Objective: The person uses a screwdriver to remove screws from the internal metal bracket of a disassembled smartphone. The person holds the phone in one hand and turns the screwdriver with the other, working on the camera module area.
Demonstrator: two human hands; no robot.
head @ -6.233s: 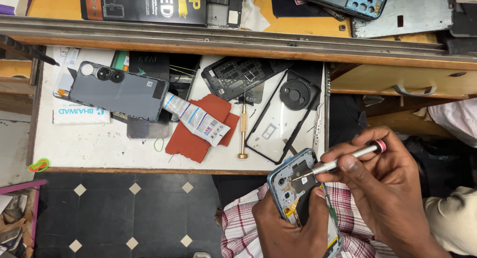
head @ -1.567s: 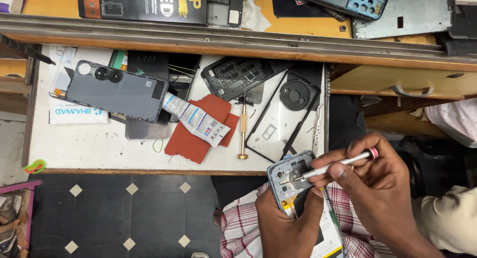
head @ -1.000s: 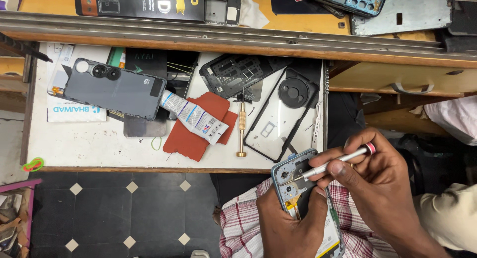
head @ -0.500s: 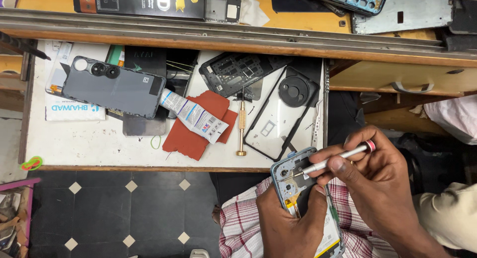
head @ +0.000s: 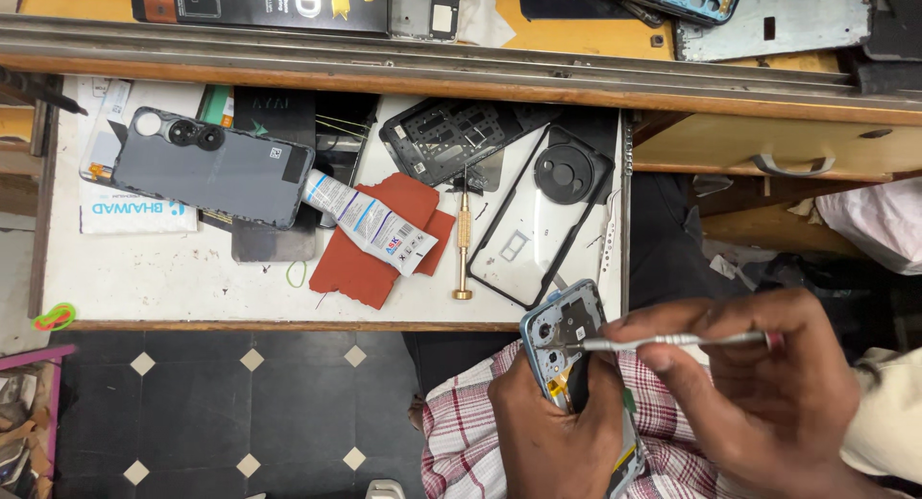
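A: What is each hand doing?

B: The left hand (head: 562,432) is wrapped around the opened blue-framed phone with its back cover off (head: 567,340), holding it over the lap, just below the front edge of the white pull-out desk (head: 192,288). The right hand (head: 759,384) pinches a slim silver screwdriver with a red end cap (head: 672,341), tip resting near the phone's camera corner.

A: How would you do this step well?

B: I'd say keep the driver square to the screw head, press lightly, and turn with the fingertips only. The left hand should brace the frame against the checked cloth (head: 461,432) so it can't rock.

A: Anything nearby worth minding?

B: 1 brass-handled screwdriver (head: 463,244) lies on the desk beside a clear phone case with a black camera ring (head: 543,216), and a white glue tube (head: 365,220) rests across a red cloth pad (head: 370,244).
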